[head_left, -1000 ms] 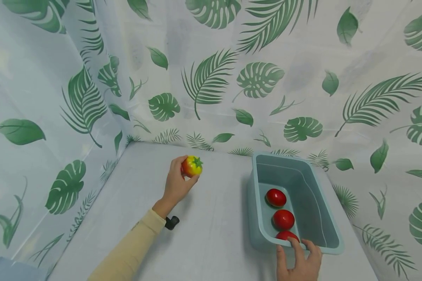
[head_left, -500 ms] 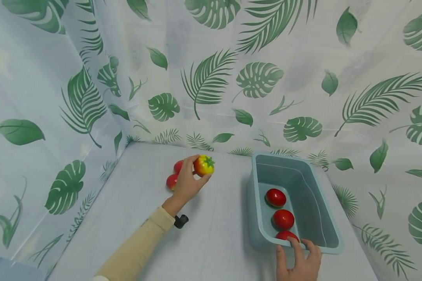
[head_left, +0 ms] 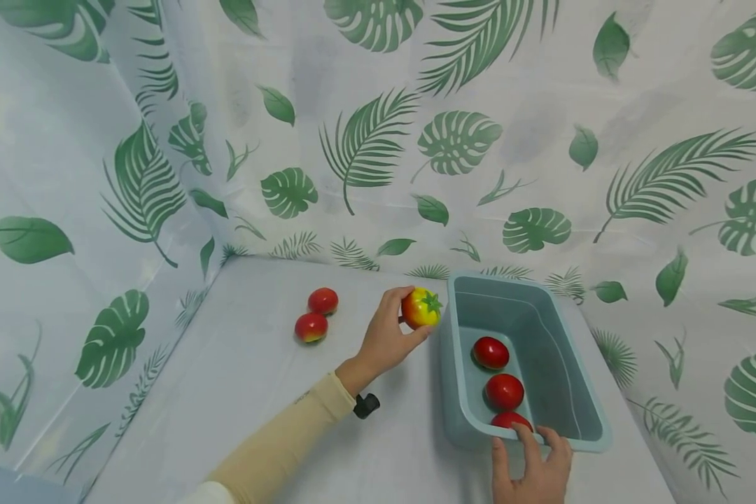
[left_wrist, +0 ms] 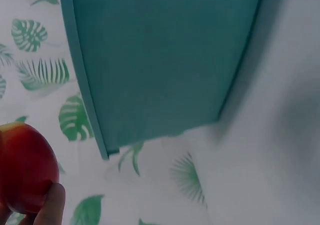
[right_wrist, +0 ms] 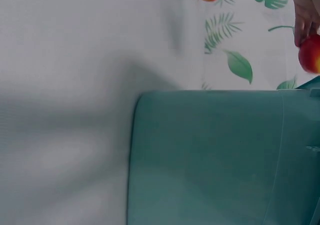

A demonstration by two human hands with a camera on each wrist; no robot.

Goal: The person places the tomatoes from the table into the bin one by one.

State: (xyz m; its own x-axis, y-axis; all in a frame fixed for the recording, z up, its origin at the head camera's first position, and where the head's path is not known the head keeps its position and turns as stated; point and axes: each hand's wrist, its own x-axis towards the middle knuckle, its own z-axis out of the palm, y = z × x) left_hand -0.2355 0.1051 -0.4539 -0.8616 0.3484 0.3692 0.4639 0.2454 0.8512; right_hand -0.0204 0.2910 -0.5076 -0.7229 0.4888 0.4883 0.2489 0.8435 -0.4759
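Observation:
My left hand (head_left: pixel 384 341) pinches a red-and-yellow tomato (head_left: pixel 421 308) with a green star-shaped calyx, held up just left of the blue-green plastic bin (head_left: pixel 551 364). Fingers and thumb wrap its sides. In the left wrist view the tomato (left_wrist: pixel 27 167) sits at the lower left, with the bin's outer wall (left_wrist: pixel 160 60) above. My right hand (head_left: pixel 534 470) grips the bin's near rim, fingertips over the edge and thumb outside. Inside the bin lie three red tomatoes, a far one (head_left: pixel 491 353), a middle one (head_left: pixel 505 391) and a near one (head_left: pixel 510 420) partly hidden by the rim.
Two more tomatoes, one farther back (head_left: pixel 323 301) and one nearer (head_left: pixel 311 327), lie on the white table (head_left: pixel 252 392) at the left. A leaf-printed curtain (head_left: pixel 378 140) rises behind the table and along both sides.
My left hand has carried the tomato rightward from the table's left part to beside the bin, uncovering the two tomatoes behind it. My right hand has stayed on the rim.

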